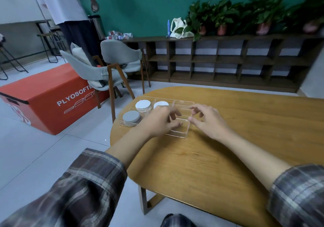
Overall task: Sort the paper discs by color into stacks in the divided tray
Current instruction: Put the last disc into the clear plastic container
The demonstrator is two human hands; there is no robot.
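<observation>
Left hand (157,119) and right hand (208,119) hover over tray (182,136) holding three disc stacks (131,117).

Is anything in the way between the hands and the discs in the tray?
Nothing visible. The left hand partly covers one white stack; the grey stack and the other white stack sit uncovered to its left, with only the tray's clear walls between.

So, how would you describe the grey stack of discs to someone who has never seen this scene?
Find the oval wooden table, then the clear divided tray at its left end. The grey stack sits in the tray's near-left compartment, beside the left hand. The two white stacks lie behind it; it alone is grey.
</observation>
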